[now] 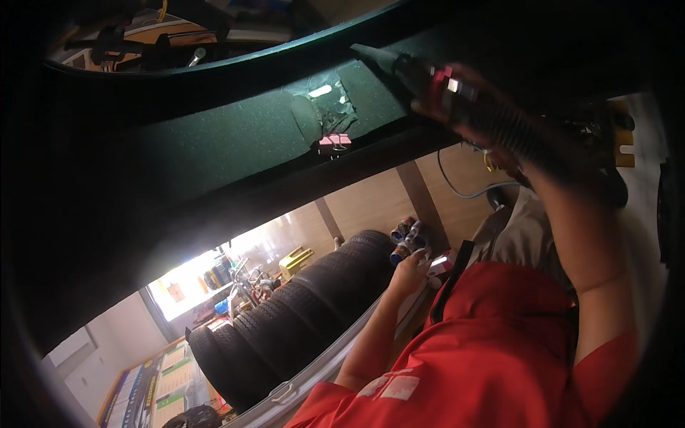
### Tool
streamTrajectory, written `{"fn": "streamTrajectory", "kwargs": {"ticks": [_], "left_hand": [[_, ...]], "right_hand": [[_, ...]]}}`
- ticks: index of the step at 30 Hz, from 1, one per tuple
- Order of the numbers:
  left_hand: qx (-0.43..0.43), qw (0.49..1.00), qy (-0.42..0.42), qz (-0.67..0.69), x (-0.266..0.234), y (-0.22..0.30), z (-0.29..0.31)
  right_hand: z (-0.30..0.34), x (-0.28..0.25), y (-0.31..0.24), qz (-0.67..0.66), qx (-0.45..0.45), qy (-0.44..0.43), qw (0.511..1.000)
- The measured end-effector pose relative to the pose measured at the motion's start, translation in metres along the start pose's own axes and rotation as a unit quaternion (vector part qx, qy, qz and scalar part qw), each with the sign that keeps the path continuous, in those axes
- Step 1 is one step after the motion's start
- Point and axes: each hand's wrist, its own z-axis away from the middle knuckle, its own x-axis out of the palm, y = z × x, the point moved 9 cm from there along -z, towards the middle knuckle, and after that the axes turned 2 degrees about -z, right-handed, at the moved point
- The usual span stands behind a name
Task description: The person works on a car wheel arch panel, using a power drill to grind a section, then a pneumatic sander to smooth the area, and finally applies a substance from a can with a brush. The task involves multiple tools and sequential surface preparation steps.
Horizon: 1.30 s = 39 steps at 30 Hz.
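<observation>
One right hand (462,128), blurred, is wrapped around one dark handheld tool (422,80), which has a single tapered nozzle, a red part and a ribbed grip. The nozzle points up and left, close to one dark green panel (235,146) that crosses the upper view; whether its tip touches cannot be told. Left of and below the nozzle, the panel has one glossy, jagged-edged patch (330,107), with one pink binder clip (334,141) at its lower edge. One left hand (408,277) is lower down, its fingers curled; I cannot tell whether they are clamped on anything. Near it are one white-and-red object (442,264) and a cluster of at least three cans (405,232). Farther left lies one row of at least five black tyres (285,317), with one yellow object (295,262) beyond it. One red shirt (485,342) fills the lower right.
</observation>
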Motion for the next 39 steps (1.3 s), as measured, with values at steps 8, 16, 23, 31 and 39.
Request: {"fn": "streamTrajectory", "kwargs": {"ticks": [8, 16, 23, 31, 39], "left_hand": [[0.138, 0.985, -0.008, -0.102, 0.012, 0.028, -0.005], [-0.006, 0.999, 0.018, -0.051, 0.002, -0.022, 0.001], [0.012, 0.999, 0.027, 0.037, 0.014, -0.029, 0.0], [0.074, 0.997, 0.022, 0.012, 0.029, -0.035, -0.006], [-0.04, 0.998, -0.047, 0.011, 0.043, -0.04, -0.005]], "right_hand": [[0.0, 0.117, -0.078, 0.403, -0.211, -0.08, 0.887], [0.019, 0.113, -0.061, 0.505, -0.186, -0.061, 0.841], [0.037, 0.103, -0.073, 0.574, -0.209, -0.021, 0.792], [0.052, 0.039, -0.031, 0.534, -0.062, 0.077, 0.84], [0.04, -0.042, -0.02, 0.23, -0.035, 0.076, 0.97]]}}
